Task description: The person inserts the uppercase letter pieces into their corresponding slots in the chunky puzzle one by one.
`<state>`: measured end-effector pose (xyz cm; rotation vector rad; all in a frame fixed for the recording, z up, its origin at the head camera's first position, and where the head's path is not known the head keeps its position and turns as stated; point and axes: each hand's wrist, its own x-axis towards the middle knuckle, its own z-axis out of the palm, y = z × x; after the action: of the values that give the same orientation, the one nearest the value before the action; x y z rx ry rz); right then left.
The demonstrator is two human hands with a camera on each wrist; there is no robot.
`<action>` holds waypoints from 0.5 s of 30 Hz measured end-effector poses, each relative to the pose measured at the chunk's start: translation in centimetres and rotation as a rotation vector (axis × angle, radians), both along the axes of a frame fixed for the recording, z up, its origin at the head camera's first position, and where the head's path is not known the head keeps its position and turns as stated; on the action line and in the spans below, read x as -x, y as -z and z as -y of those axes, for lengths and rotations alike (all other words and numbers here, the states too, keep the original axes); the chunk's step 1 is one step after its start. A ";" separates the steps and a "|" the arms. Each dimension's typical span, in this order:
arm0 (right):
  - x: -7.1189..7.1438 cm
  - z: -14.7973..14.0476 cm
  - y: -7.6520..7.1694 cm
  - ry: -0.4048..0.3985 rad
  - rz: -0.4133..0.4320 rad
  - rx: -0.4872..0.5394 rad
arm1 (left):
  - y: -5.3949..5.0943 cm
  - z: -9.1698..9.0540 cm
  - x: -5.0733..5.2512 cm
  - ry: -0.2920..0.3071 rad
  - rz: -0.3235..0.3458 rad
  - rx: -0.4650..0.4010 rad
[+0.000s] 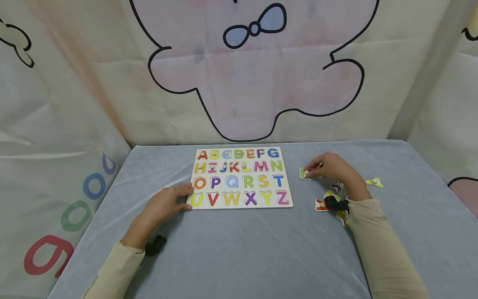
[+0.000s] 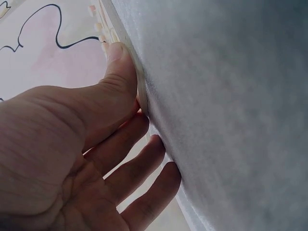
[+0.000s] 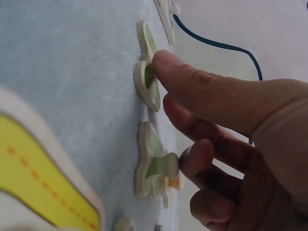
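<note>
A white alphabet puzzle board (image 1: 239, 178) lies flat on the table, its upper rows holding several knobbed letters. My left hand (image 1: 168, 202) grips the board's left edge; in the left wrist view the thumb (image 2: 120, 72) lies on the rim and the fingers bend against its side. Right of the board, my right hand (image 1: 330, 170) pinches a green letter piece (image 1: 302, 173) at its knob, which the thumb (image 3: 178, 72) largely hides. That piece still rests on the cloth. Another green knobbed piece (image 3: 150, 159) lies beneath the curled fingers.
Around the right wrist lie several loose letters, among them a red one (image 1: 320, 205), a purple one (image 1: 337, 187) and a yellow-green one (image 1: 374, 182). A grey-blue cloth (image 1: 239, 249) covers the table. Behind it hangs a printed curtain (image 1: 239, 83).
</note>
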<state>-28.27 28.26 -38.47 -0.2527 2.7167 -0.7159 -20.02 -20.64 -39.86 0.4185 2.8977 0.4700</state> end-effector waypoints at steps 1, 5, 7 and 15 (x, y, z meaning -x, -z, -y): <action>0.0 0.0 0.1 0.002 0.005 -0.004 | 0.0 0.0 -0.1 0.001 0.002 0.001; -0.2 0.1 0.1 -0.006 -0.006 -0.008 | 0.2 0.0 -0.2 0.010 -0.014 0.003; -0.2 0.2 0.1 -0.009 -0.017 -0.009 | 0.2 0.0 -0.3 0.013 -0.022 0.001; 0.1 1.1 0.1 -0.051 -0.077 -0.025 | 0.1 -0.1 -0.3 0.013 -0.028 0.008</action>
<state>-28.37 27.13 -38.60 -0.3484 2.7792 -0.6704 -19.76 -20.51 -39.92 0.4452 2.9208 0.4536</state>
